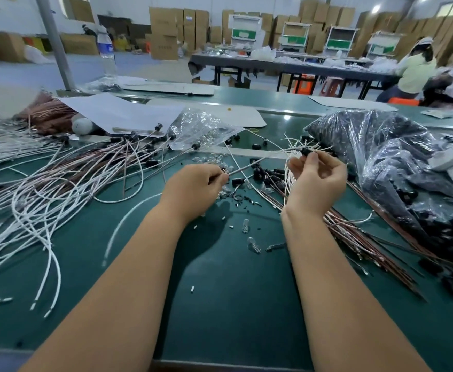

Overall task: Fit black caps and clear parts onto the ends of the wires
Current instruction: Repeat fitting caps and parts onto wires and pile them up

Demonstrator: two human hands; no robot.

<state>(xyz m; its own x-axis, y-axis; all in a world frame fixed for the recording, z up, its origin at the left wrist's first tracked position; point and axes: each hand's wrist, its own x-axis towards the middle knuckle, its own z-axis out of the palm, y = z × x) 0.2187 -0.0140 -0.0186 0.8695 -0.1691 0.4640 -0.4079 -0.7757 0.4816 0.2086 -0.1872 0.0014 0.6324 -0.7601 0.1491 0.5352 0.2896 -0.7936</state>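
Black cap (305, 151) pinched at the fingertips of the right hand (317, 178), held above the bench (220, 291), palm toward the camera; that grip is closed on the cap, other fingers loosely curled. A bundle of wires (287, 167) passes behind the same hand, ends fanning out past the cap. Left hand (193, 187) grip is closed on one thin wire (243, 169), pinching its near end; the wire runs up and right toward the right hand. Loose black caps (263, 174) lie between the hands, clear parts (253, 245) nearer the camera. Capped wires (128, 154) heaped at left. Clear bag (198, 130) behind, dark bag of caps (381, 162) at right.
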